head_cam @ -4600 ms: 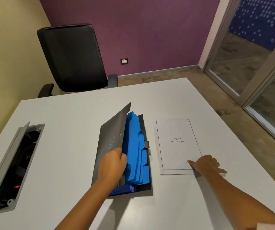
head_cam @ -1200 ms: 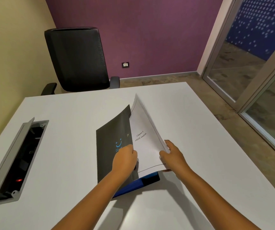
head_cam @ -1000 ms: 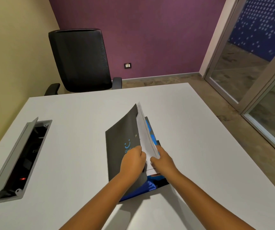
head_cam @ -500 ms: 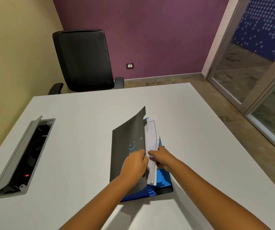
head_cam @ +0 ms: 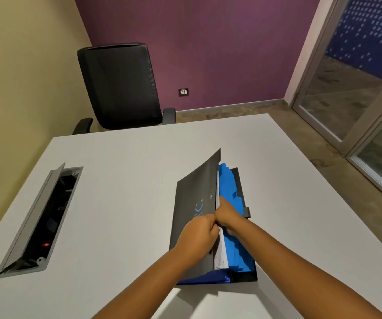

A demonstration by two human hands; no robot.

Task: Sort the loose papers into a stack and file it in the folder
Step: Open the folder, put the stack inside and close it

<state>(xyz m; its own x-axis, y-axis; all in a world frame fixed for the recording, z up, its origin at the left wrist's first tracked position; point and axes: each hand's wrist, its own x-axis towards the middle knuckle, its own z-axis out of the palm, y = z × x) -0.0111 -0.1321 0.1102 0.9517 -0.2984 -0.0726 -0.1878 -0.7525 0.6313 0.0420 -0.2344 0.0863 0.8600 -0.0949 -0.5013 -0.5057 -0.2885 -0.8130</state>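
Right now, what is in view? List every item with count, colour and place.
table: 1, white, fills the foreground
folder: 1, black cover, blue dividers, on the table, cover held up
papers: white edges, count unclear, behind the cover
cable box: 1, grey, lid up, table's left
chair: 1, black, beyond the table
socket: 1, on the purple wall
left hand: on the cover's edge
right hand: inside the folder

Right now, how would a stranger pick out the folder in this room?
On the white table, right of the open cable box, lies the folder between the left hand and right hand. Only it has a raised dark cover with a blue smile and blue dividers.
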